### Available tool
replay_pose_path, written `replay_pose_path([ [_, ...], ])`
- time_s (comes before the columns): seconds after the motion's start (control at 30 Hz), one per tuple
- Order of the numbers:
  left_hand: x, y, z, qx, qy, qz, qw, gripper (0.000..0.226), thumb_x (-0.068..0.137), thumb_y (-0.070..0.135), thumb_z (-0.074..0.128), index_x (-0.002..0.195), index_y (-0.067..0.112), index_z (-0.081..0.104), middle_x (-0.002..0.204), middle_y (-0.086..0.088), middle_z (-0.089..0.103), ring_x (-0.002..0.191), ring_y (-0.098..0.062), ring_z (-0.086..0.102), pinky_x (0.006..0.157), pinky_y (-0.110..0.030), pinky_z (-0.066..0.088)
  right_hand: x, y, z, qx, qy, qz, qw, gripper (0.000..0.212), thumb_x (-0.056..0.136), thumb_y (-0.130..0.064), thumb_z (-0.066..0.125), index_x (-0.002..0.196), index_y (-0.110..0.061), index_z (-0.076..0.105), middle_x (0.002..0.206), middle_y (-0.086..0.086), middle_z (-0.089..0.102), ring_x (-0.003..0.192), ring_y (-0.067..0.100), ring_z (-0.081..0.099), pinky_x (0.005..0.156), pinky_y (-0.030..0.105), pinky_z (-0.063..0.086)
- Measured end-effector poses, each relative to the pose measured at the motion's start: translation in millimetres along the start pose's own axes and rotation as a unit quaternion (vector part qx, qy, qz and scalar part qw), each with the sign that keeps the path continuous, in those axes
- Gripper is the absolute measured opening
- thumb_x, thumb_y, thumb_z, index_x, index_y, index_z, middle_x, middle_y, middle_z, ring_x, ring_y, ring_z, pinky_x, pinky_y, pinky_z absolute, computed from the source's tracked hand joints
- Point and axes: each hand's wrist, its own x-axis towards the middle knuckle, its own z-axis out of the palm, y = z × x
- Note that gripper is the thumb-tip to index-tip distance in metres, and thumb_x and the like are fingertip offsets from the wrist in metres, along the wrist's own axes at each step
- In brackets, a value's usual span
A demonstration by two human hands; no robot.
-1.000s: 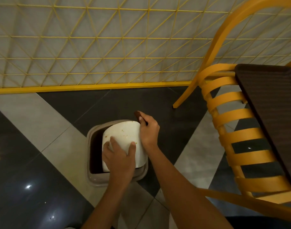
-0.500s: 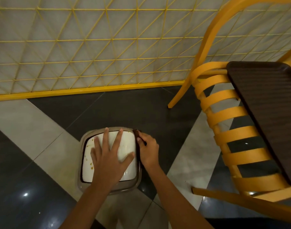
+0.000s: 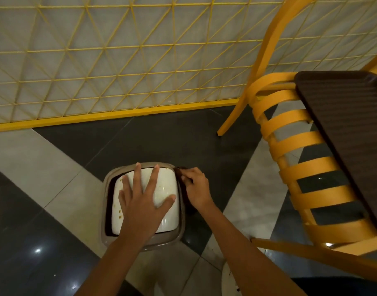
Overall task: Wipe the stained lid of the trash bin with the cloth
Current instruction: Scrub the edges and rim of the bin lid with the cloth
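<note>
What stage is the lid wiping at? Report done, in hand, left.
Done: nothing visibly wiped; the white lid shows brown specks. In hand: the left hand lies flat on the lid, and the right hand pinches something dark at the bin rim, perhaps the cloth. Left: the wiping.

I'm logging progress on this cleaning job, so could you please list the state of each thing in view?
Lid: lying flat in the bin's opening, brown stains visible, unwiped.
Trash bin: upright on the floor.
Left hand: open, palm flat on the lid.
Right hand: closed on a dark cloth at the bin's rim.
Tray: resting on the yellow chair.
</note>
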Motion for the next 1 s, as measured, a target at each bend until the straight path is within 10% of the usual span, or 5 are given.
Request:
replay_pose_path([
  [0.27, 1, 3, -5, 0.010, -0.028, -0.008, 1.000, 0.088, 0.055, 0.080, 0.005, 0.131, 0.044, -0.019, 0.154, -0.002, -0.020, 0.141, -0.035, -0.011, 0.113, -0.052, 0.005, 25, -12, 4, -0.017, -0.018, 0.003, 1.000, 0.031, 0.092, -0.002, 0.043, 0.116, -0.009, 0.061, 0.117, 0.012, 0.055, 0.110, 0.024, 0.051, 0.099, 0.027, 0.041],
  [0.43, 0, 4, -8, -0.001, -0.029, -0.007, 1.000, 0.086, 0.055, 0.079, 0.005, 0.130, 0.044, -0.021, 0.153, -0.001, -0.021, 0.141, -0.036, -0.010, 0.112, -0.052, 0.007, -25, 12, 10, 0.018, 0.033, 0.009, 0.999, 0.026, 0.092, -0.005, 0.047, 0.112, -0.008, 0.063, 0.111, 0.007, 0.057, 0.106, 0.020, 0.052, 0.083, 0.008, 0.038],
  [0.83, 2, 6, -10, -0.006, -0.045, -0.008, 0.999, 0.081, 0.081, 0.069, 0.038, 0.141, 0.042, -0.008, 0.153, -0.001, -0.022, 0.140, -0.036, -0.013, 0.112, -0.053, 0.005, -45, 22, 17, -0.078, 0.073, -0.019, 0.994, 0.026, 0.093, -0.012, 0.045, 0.115, -0.009, 0.060, 0.117, 0.007, 0.053, 0.098, 0.008, 0.046, 0.087, 0.009, 0.037],
  [1.0, 2, 1, -10, -0.001, -0.051, -0.005, 0.999, 0.084, 0.068, 0.071, 0.023, 0.139, 0.043, -0.013, 0.153, 0.000, -0.022, 0.140, -0.035, -0.013, 0.113, -0.052, 0.004, -98, 44, 29, -0.074, 0.061, -0.047, 0.994, 0.028, 0.089, -0.006, 0.046, 0.111, -0.015, 0.062, 0.116, 0.012, 0.056, 0.108, 0.024, 0.051, 0.097, 0.034, 0.041],
])
